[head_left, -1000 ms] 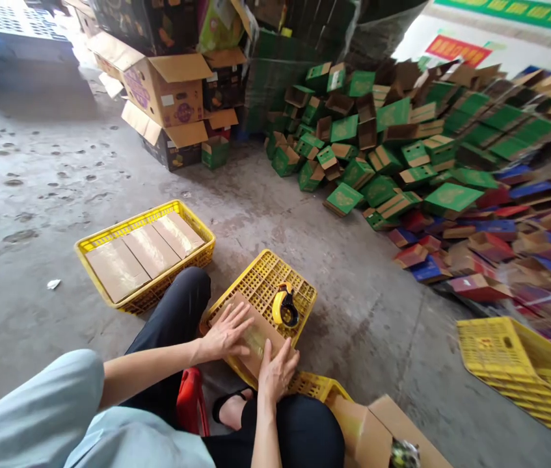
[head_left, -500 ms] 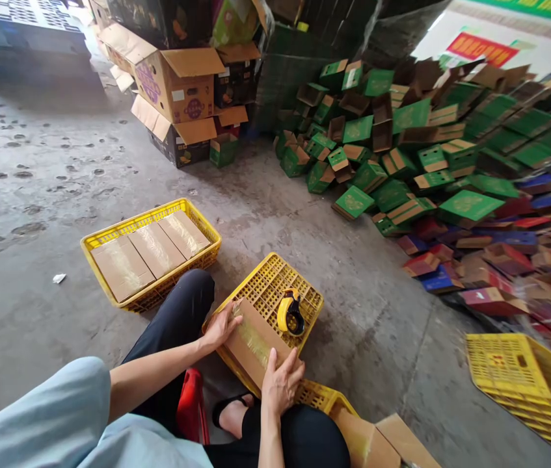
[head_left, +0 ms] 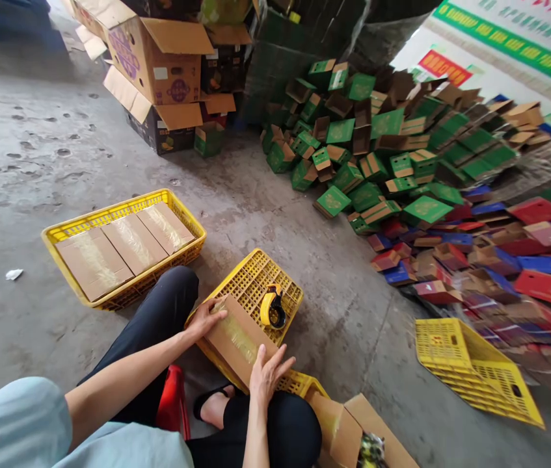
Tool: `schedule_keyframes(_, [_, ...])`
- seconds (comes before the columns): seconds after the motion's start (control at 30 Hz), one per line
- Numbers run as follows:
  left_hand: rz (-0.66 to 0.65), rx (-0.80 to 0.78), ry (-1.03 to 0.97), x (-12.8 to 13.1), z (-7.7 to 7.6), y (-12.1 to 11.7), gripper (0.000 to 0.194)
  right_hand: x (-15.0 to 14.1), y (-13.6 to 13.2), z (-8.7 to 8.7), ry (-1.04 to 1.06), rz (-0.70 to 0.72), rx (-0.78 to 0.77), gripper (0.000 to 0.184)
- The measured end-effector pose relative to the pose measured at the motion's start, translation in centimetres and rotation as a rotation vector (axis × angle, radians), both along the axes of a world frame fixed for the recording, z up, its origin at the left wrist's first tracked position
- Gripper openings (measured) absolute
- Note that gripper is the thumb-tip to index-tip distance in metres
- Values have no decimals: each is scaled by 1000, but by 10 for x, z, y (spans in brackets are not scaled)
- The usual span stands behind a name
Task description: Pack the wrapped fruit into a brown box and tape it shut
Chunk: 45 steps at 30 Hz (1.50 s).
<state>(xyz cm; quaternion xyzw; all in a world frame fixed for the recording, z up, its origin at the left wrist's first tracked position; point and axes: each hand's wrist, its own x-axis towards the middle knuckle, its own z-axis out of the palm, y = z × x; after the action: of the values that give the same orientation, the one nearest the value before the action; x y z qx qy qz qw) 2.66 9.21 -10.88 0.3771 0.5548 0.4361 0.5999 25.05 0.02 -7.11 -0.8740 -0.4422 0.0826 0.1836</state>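
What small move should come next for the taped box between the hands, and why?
Probably lift the taped box off the yellow crate: tape runs along its top, the left hand and right hand are at opposite ends, and the tape dispenser lies aside, unheld.

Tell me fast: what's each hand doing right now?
Left hand: on the box's left end; whether its grip is closed can't be told.
Right hand: open, spread, touching the box's right end.

left hand [head_left: 205, 318] curls, right hand [head_left: 265, 376] splays its fingers.
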Motion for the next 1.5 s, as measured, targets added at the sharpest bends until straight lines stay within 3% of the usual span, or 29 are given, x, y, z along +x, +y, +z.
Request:
schedule_keyframes(0.1, [13,-13,-1,2,0,0,59,19,16,5,-16,-13,-7,98])
schedule_keyframes(0.2, [25,-22,-21,1,2,1,57,34,54,15,91,113,28,84])
schedule_keyframes(0.3, [16,-16,-39,-2,6,2,58,38,101,18,182,187,-117,70])
schedule_keyframes(0.47, [15,-36,25,0,5,4,56,33,158,1,202,200,-214,53])
schedule_keyframes(0.7, [24,-16,29,5,-8,2,61,38,187,-19,164,97,-320,52])
schedule_keyframes(0.83, [6,-1,60,4,-9,0,62,39,192,-21,132,14,-373,48])
schedule_keyframes(0.93, [0,5,61,5,-8,0,61,41,193,-13,140,4,-367,46])
schedule_keyframes(1.1, [28,-5,57,8,-9,0,58,62,186,29,197,47,-302,66])
schedule_keyframes(1.2, [25,-21,81,8,-9,-1,58,70,167,63,441,121,-162,79])
schedule_keyframes(1.33, [11,-44,98,7,-6,0,56,60,127,97,872,347,-39,73])
schedule_keyframes(1.5, [18,-68,110,5,0,2,56,27,89,101,986,484,-127,67])
